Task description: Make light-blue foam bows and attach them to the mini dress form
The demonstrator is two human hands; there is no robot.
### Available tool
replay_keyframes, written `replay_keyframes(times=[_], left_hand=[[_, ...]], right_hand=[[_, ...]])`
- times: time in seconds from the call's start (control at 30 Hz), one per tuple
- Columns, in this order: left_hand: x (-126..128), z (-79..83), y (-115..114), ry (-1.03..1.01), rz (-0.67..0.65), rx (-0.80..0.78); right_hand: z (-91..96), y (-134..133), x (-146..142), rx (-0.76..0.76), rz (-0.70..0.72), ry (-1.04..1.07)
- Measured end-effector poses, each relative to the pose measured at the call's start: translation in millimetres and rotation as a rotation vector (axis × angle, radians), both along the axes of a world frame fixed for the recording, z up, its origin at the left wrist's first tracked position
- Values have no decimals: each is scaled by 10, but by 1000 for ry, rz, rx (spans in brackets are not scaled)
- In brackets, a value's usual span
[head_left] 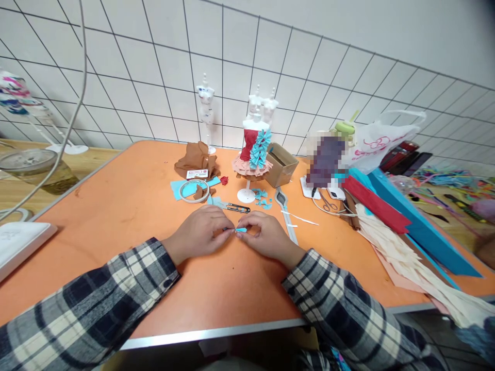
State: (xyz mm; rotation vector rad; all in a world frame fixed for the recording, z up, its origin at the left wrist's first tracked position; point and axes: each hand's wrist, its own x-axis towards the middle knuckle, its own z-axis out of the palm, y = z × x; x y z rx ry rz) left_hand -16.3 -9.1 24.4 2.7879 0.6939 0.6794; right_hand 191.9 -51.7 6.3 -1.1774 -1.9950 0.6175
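Between my fingertips is a small piece of blue crepe paper [241,230], pinched from both sides. My left hand [204,229] closes thumb and finger at its left end. At its right end my right hand [268,234] pinches it as well. Just beyond the hands lie thread snips [236,207] with black handles. Farther back stands a miniature dress form [251,149] in a red bodice, a ruffled pink skirt and a strip of blue ruffles. More small blue paper pieces [263,198] lie near its round white base.
A roll of tape [194,190], brown crepe paper [193,158] and a small box [191,174] sit left of the dress form. To its right are a cardboard box [282,166], scissors [328,205] and coloured paper rolls [379,203]. White mannequins [206,103] stand behind.
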Motion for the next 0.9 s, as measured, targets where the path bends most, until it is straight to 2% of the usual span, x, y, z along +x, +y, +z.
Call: replay_keyframes(times=[0.23, 0.43, 0.67, 0.8, 0.9], left_hand=[[23, -12, -21, -13, 10, -38], [24, -47, -11, -54, -1, -101], [31, -72, 6, -70, 0, -159], [57, -55, -8, -108, 57, -252], [69, -45, -14, -155, 114, -372]], right_hand=[[30, -36, -13, -1, -25, -79], [-6, 26, 37, -37, 31, -13], [-43, 53, 50, -237, 29, 111], [-66, 49, 41, -385, 9, 194], [-46, 35, 39, -340, -4, 171]])
